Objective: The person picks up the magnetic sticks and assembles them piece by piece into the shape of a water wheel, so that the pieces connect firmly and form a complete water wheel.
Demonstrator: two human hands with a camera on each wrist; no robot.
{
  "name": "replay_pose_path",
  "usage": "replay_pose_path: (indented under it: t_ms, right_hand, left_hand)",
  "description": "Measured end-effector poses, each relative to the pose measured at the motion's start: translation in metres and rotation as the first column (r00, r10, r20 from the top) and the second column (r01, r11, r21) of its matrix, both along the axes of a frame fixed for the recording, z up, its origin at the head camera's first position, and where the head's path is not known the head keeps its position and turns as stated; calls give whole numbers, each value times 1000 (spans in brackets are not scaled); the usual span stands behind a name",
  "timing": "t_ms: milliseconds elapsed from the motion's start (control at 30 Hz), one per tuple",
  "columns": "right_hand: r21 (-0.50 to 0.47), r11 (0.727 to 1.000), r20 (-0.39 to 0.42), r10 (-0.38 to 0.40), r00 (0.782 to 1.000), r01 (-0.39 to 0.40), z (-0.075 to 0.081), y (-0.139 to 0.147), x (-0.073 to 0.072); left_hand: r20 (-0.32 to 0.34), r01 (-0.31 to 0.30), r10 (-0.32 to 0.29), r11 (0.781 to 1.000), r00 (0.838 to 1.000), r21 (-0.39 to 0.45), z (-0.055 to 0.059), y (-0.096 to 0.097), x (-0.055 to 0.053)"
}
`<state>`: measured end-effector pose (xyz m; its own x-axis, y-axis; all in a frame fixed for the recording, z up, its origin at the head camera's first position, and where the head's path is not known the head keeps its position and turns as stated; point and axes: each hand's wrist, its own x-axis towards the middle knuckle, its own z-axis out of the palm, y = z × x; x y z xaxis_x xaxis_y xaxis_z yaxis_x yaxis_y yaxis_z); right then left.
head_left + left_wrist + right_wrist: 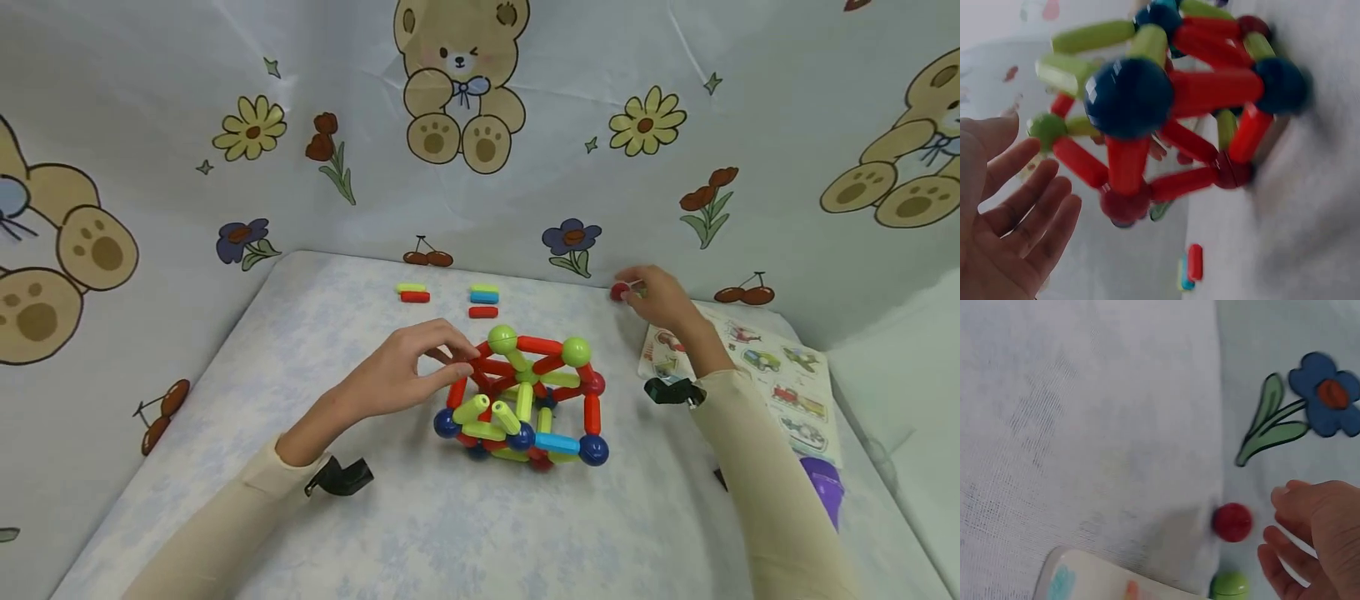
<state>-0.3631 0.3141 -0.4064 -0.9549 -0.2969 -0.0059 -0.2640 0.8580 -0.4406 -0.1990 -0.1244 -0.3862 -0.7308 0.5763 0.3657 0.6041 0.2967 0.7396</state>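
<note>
A frame built of red, green and blue rods and balls, a magnetic stick-and-ball structure [525,400], stands on the table. My left hand [423,367] is beside its upper left corner, fingers spread and loosely bent; in the left wrist view that hand [1019,212] holds nothing. Two green rods jut up from the structure's near side without balls on their ends. At the table's back edge my right hand [656,296] reaches to a red ball [1232,522], fingertips just short of it in the right wrist view. A green ball [1230,585] lies next to the red one.
Loose rods lie at the back: a red rod [415,297] by a green one, and a blue rod [484,297] with green and red ones. An illustrated booklet [787,375] lies right, below it a purple object [823,485]. A patterned cloth [465,208] hangs behind.
</note>
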Motion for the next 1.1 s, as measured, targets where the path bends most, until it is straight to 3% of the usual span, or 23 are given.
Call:
replay_pose_path:
  t_ms: [100, 200, 367, 600, 767, 967, 1100]
  right_hand:
    - [33, 999, -4, -10, 1000, 11, -11, -2, -11]
    - [51, 998, -34, -34, 999, 35, -19, -4, -13]
    - [68, 993, -96, -93, 991, 100, -30, -4, -16]
    - [28, 988, -28, -153, 988, 154, -46, -3, -10]
    - [-137, 977, -149, -185, 971, 165, -30, -8, 20]
    - [-387, 912, -311, -265, 913, 134, 21, -35, 79]
    - [-470, 883, -395, -230, 889, 19, 55, -65, 123]
  left_hand:
    - [27, -69, 69, 997, 997, -26, -8, -8, -12]
    - [83, -94, 98, 994, 992, -50, -17, -12, -22]
    - [197, -72, 85, 995, 977, -69, -32, -16, -31]
    - [276, -37, 41, 999, 960, -20, -44, -12, -31]
    - [284, -47, 43, 999, 958, 6, -47, -8, -30]
    - [296, -38, 34, 999, 955, 7, -48, -9, -31]
    - [300, -45, 40, 999, 953, 8, -47, -9, -31]
